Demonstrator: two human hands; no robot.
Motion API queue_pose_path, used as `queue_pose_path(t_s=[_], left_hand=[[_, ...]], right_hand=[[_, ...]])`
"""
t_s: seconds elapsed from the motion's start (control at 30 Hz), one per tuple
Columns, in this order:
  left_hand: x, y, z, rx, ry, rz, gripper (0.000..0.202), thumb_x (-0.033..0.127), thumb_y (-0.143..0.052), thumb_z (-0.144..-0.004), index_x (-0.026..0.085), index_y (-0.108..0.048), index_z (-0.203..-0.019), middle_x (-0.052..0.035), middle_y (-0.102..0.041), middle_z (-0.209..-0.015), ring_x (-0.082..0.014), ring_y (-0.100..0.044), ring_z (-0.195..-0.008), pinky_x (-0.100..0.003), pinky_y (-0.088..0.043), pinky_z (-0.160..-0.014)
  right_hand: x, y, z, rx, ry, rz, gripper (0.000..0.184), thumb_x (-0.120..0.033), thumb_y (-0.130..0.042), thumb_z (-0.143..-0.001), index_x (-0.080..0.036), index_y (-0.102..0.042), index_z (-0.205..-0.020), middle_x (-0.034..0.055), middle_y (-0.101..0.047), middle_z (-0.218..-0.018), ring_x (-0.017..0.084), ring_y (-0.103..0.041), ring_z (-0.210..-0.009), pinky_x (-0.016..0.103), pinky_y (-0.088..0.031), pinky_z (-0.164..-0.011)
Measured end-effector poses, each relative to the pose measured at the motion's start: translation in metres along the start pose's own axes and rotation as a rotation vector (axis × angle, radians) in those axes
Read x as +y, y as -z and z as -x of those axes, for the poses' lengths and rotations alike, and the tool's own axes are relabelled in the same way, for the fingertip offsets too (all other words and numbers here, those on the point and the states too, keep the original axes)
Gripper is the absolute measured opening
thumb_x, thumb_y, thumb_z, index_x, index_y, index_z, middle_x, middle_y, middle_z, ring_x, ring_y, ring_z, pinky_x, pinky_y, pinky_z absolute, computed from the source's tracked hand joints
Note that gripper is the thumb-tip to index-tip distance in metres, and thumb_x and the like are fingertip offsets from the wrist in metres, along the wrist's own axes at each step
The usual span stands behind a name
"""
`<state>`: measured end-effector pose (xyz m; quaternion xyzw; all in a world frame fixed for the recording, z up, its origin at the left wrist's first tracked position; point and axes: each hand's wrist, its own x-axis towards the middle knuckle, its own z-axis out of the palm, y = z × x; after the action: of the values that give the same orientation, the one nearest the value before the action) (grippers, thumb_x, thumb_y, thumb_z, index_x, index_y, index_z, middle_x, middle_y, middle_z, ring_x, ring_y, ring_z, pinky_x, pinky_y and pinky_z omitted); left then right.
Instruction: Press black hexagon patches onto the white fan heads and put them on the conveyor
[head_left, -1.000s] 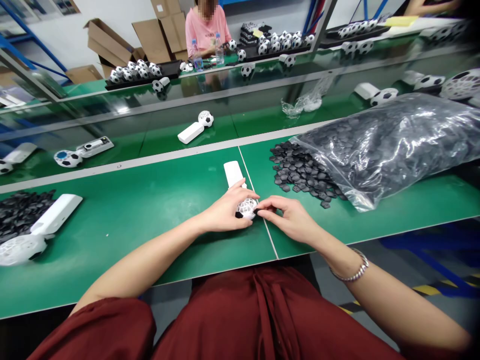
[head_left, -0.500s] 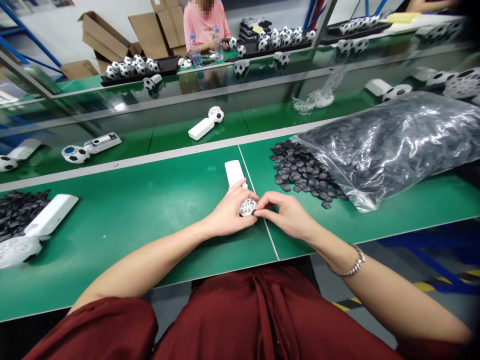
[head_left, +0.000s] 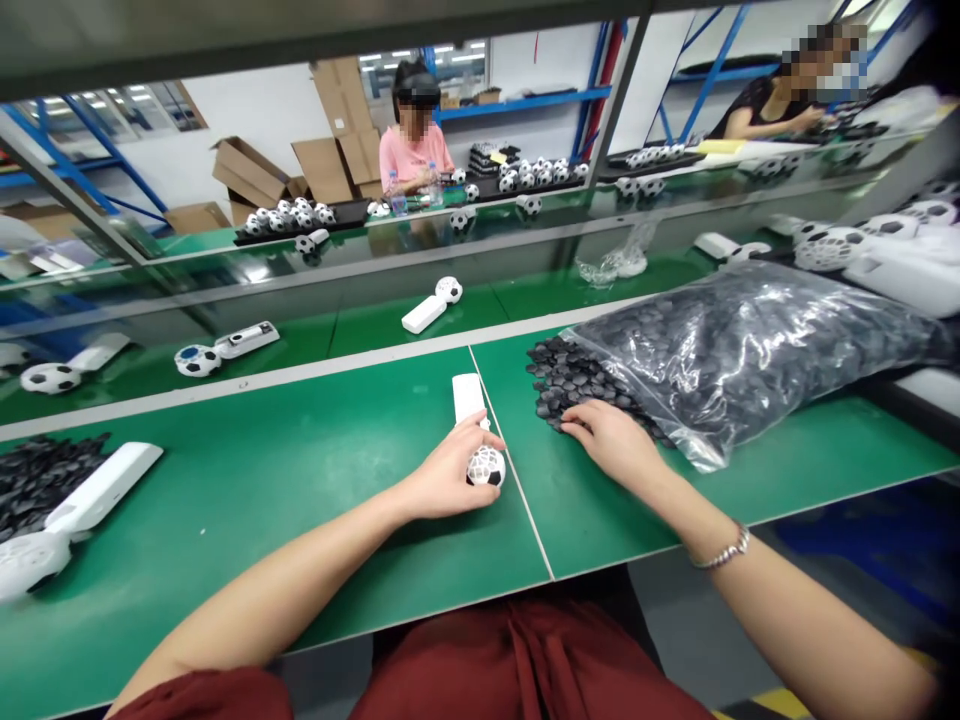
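My left hand (head_left: 444, 476) is closed around the white football-shaped head (head_left: 487, 466) of a small hand-held fan, whose white handle (head_left: 468, 397) lies on the green bench pointing away from me. A little to the right, my right hand (head_left: 611, 440) rests palm down at the near edge of a heap of small black pieces (head_left: 570, 375), fingertips curled on them. Whether it holds one is hidden.
A large clear bag (head_left: 757, 345) full of black pieces lies at the right. Another white fan (head_left: 71, 510) and more black pieces (head_left: 41, 475) sit at the left. Finished fans (head_left: 433, 303) lie on the belt beyond. Two people work at far benches.
My right hand left the fan head and moved right to the black pieces. The camera tilted up, showing more of the room. My left hand kept hold of the fan head.
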<state>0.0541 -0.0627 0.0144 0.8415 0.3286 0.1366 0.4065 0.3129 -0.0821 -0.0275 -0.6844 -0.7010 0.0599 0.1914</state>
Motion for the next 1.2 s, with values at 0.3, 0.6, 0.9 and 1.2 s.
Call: queue_pose_path(t_s=[0.3,0.6,0.9,1.2], left_hand=[[-0.005,-0.002,0.000,0.005,0.008,-0.008,0.039,0.021,-0.063,-0.066,0.021,-0.051,-0.103,-0.0098,-0.040,-0.135,-0.0269,-0.013,-0.136,-0.045,-0.021,-0.108],[-0.012,-0.007,0.012,0.233,0.181,-0.072,0.056,0.023,-0.069,-0.058,0.020,-0.048,-0.110,-0.0121,-0.029,-0.129,-0.0315,-0.029,-0.127,-0.049,-0.025,-0.106],[-0.017,0.019,0.025,0.079,0.160,0.019,0.059,0.017,-0.067,-0.061,0.017,-0.048,-0.116,-0.0124,-0.027,-0.131,-0.0275,-0.029,-0.128,-0.042,-0.021,-0.109],[-0.015,0.022,0.023,-0.008,0.112,0.022,0.062,0.014,-0.064,-0.059,0.017,-0.047,-0.118,-0.0125,-0.026,-0.133,-0.0277,-0.025,-0.130,-0.042,-0.022,-0.108]], right_hand=[[-0.021,0.001,0.006,-0.027,0.098,-0.137,0.005,-0.016,-0.055,-0.078,-0.019,-0.058,-0.074,0.0028,-0.059,-0.080,0.016,-0.056,-0.075,0.028,-0.042,-0.069],[-0.058,0.012,0.015,0.084,0.242,-0.440,0.013,-0.011,-0.049,-0.072,-0.020,-0.042,-0.065,0.0033,-0.058,-0.080,0.016,-0.054,-0.077,0.028,-0.041,-0.070],[-0.083,0.014,0.014,-0.065,0.242,-0.516,0.012,-0.015,-0.052,-0.075,-0.020,-0.045,-0.067,-0.0007,-0.058,-0.071,0.013,-0.052,-0.065,0.025,-0.040,-0.061],[-0.098,0.005,0.007,-0.207,0.340,-0.510,0.013,-0.018,-0.049,-0.083,-0.022,-0.062,-0.085,0.0020,-0.064,-0.083,0.016,-0.058,-0.077,0.029,-0.044,-0.069]])
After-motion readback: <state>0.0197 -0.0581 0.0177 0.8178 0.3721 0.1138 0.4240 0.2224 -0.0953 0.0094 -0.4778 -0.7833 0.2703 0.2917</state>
